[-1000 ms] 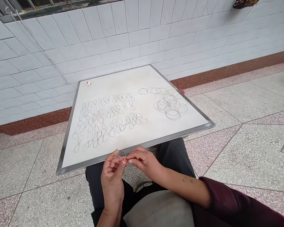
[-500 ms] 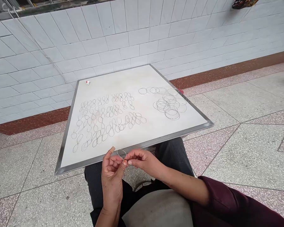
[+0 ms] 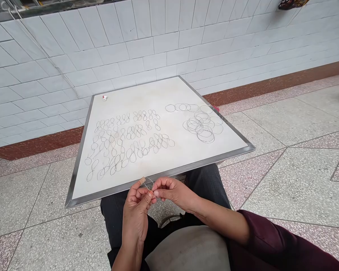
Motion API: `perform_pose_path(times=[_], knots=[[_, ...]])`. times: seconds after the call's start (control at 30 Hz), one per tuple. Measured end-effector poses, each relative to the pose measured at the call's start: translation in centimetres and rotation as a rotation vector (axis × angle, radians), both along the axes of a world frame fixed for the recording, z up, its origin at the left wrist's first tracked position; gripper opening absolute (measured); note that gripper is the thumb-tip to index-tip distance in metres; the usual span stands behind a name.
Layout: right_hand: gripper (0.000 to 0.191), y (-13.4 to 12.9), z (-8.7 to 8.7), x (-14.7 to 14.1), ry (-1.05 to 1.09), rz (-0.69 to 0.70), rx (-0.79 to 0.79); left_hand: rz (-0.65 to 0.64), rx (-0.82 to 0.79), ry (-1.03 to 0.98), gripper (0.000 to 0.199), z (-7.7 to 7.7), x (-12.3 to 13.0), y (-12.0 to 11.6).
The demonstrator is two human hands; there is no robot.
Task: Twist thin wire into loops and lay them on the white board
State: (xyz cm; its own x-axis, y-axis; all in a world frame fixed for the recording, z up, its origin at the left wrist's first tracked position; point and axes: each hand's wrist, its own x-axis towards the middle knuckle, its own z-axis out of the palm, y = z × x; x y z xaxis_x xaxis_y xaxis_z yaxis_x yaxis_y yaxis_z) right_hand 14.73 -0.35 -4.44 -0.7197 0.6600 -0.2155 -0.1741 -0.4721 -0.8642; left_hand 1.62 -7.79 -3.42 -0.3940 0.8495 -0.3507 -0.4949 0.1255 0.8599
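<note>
My left hand point(image 3: 137, 210) and my right hand point(image 3: 172, 192) meet just off the table's near edge, both closed on one thin wire loop point(image 3: 150, 178). The loop crosses itself at the pinched fingertips. One round part stands above them and a fainter part hangs below. A tan wrap covers the tip of my left index finger, which rests against the upper part. Beyond my hands, rows of wire figure-eights point(image 3: 132, 154) lie on the left of the white table point(image 3: 149, 94). Plain wire rings point(image 3: 205, 136) overlap in a pile on its right.
A small white and red object point(image 3: 105, 98) sits at the table's far left corner. A grey metal edge point(image 3: 228, 153) borders the tabletop. Behind stands a white tiled wall point(image 3: 147, 47), with a cord point(image 3: 55, 66) hanging on it. My legs are under the near edge.
My left hand has shifted slightly right, closer to my right hand. Its index finger has bent inward onto the upper part of the wire loop. My right hand has barely moved.
</note>
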Motion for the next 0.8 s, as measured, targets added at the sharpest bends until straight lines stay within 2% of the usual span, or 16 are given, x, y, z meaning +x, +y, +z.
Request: perform_pose_path(times=[0.27, 0.53, 0.8], knots=[[0.032, -0.06, 0.09, -0.13, -0.029, -0.031, 0.027, -0.04, -0.046, 0.065, 0.051, -0.13, -0.24, -0.1], [0.026, 0.25, -0.59, -0.16, -0.08, -0.067, 0.09, -0.037, -0.064, 0.134, 0.063, 0.22, 0.26, -0.18], [0.031, -0.1, -0.68, -0.54, -0.001, -0.099, 0.05, -0.05, -0.056, 0.199, 0.065, -0.07, 0.7, -0.11]])
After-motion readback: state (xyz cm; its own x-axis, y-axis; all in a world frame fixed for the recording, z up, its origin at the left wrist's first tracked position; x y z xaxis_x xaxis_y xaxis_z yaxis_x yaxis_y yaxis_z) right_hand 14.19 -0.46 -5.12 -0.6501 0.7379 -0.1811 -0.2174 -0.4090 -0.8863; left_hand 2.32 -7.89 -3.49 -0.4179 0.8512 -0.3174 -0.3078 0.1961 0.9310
